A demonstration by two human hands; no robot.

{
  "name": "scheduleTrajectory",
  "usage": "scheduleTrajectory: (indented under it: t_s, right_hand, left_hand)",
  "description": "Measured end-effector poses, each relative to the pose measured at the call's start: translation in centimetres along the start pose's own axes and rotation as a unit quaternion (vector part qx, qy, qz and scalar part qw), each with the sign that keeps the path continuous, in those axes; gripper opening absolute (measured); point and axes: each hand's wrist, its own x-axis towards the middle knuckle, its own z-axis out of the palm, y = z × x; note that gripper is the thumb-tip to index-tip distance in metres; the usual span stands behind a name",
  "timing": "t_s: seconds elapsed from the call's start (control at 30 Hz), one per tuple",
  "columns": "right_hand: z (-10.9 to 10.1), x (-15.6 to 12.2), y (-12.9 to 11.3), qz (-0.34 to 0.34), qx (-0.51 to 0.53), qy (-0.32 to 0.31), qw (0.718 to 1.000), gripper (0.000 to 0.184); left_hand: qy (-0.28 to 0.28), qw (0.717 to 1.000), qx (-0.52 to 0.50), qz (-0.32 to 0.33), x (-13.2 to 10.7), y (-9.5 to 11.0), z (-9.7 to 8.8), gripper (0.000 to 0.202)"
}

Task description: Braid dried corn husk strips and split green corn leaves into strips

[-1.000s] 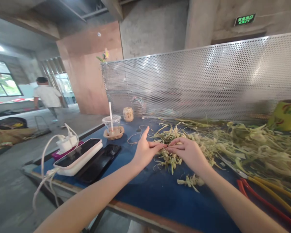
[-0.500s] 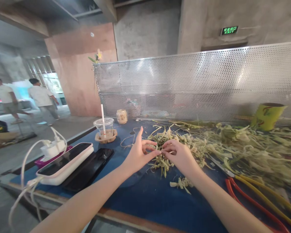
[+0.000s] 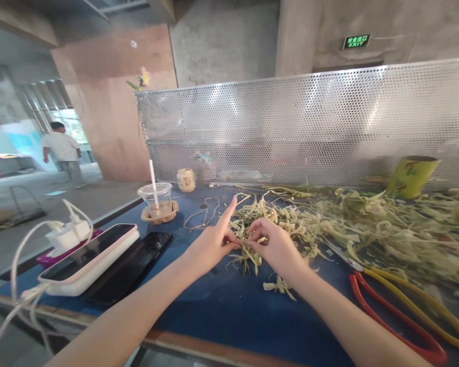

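Observation:
My left hand (image 3: 211,245) and my right hand (image 3: 276,244) meet over a clump of pale dried leaf strips (image 3: 252,224) on the blue table top (image 3: 229,306). Both pinch a strip between thumb and fingers. The left index finger sticks out, pointing up and away. A small loose tuft of strips (image 3: 277,285) lies just under my right wrist. A much larger heap of the same dried strips (image 3: 386,224) spreads to the right.
Shears with red and yellow handles (image 3: 398,306) lie at the right. At the left are a phone on a white power bank (image 3: 87,255), a black phone (image 3: 133,265), white charger cables (image 3: 65,232) and a plastic cup with a straw (image 3: 155,196). A perforated metal screen (image 3: 309,127) backs the table. A person (image 3: 63,150) walks far left.
The view has shifted a little leftward. My hands stayed together on the strips, fingers working; the left thumb and fingers have closed tighter onto the strip. One of the far people left the view.

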Motion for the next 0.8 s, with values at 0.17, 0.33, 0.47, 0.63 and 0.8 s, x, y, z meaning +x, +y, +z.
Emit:
scheduleTrajectory:
  t_s: [0.17, 0.33, 0.47, 0.63, 0.8]
  right_hand:
    - [0.3, -0.1, 0.4, 0.006, -0.010, 0.003, 1.000, 0.016]
    - [0.2, 0.0, 0.8, 0.022, 0.001, 0.007, 1.000, 0.018]
    - [-0.2, 0.1, 0.7, 0.012, 0.040, 0.003, 0.999, 0.016]
    - [-0.6, -0.1, -0.7, -0.073, 0.040, 0.010, 0.996, 0.004]
    - [-0.9, -0.5, -1.4, -0.151, 0.008, 0.014, 0.988, 0.009]
  left_hand:
    - [-0.039, 0.996, 0.074, 0.013, -0.2, 0.0, 0.3, 0.082]
    - [-0.026, 0.996, 0.083, 0.015, -0.5, -0.4, 0.5, 0.079]
    - [0.002, 1.000, -0.010, 0.003, -0.3, -0.3, 0.3, 0.077]
    - [0.016, 0.969, -0.242, -0.040, -0.1, 0.1, -0.1, 0.079]
    - [0.005, 0.945, -0.319, -0.077, -0.2, 0.6, -0.4, 0.081]
